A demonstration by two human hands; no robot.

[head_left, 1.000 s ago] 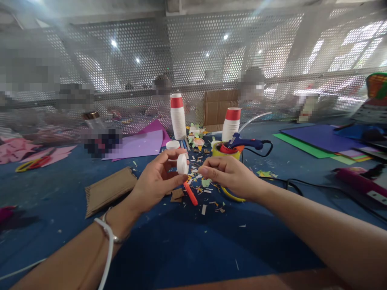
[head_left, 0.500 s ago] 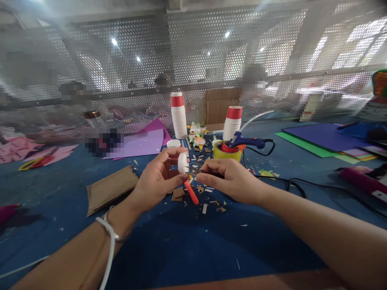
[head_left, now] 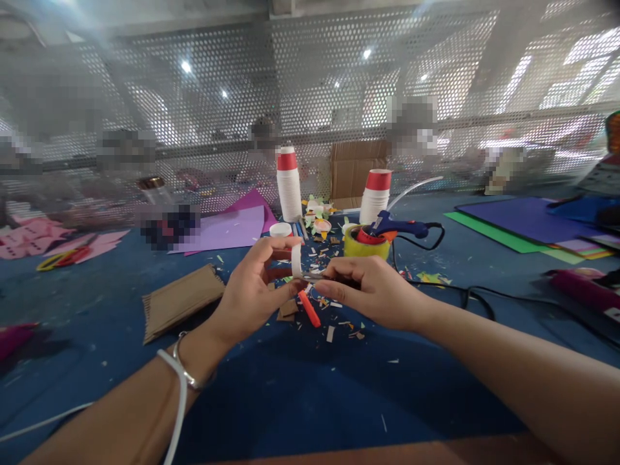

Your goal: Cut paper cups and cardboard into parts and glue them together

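Observation:
My left hand (head_left: 252, 281) pinches a short white ring (head_left: 296, 261), which looks like the cut-off end of a paper cup, between thumb and fingers. It is held on edge above the table. My right hand (head_left: 368, 287) is closed around small scissors, whose thin metal blades (head_left: 314, 276) reach to the ring's lower edge; the handles are hidden in the fingers. Beneath the hands lie an orange-red stick (head_left: 309, 309), small cardboard pieces (head_left: 287, 310) and scattered paper scraps (head_left: 330, 334). Another short white cup piece (head_left: 281, 230) stands just beyond my left hand.
Two stacks of paper cups, a taller one (head_left: 289, 194) and a shorter one (head_left: 374, 200), stand at the back. A blue glue gun (head_left: 402, 226) rests on a yellow tape roll (head_left: 361, 248), its black cable running right. Folded cardboard (head_left: 184, 300) lies left, coloured sheets (head_left: 513, 223) right.
The scissors' blades have come into view, first apart at the ring, now nearly together at its lower edge. My left hand has turned the ring more edge-on.

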